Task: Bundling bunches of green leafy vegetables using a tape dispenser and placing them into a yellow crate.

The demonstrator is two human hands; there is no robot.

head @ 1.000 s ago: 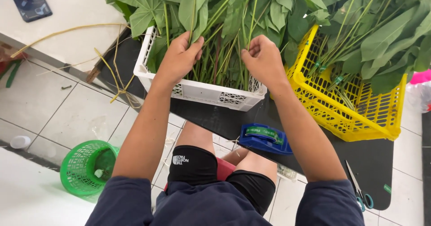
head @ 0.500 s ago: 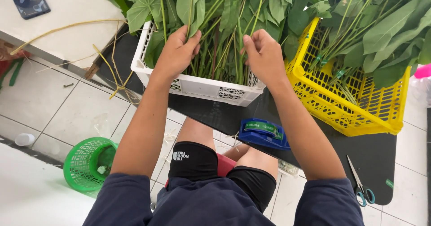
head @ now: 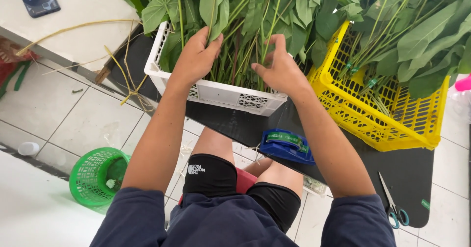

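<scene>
In the white crate (head: 216, 92) at twelve o'clock on the dark worktop (head: 407, 173), our left hand (head: 196, 55) and right hand (head: 279, 68) curl narrow fingers around leafy green stems (head: 235, 55). We judge them light, limp and bruisable, best gripped low on the stalks.
</scene>
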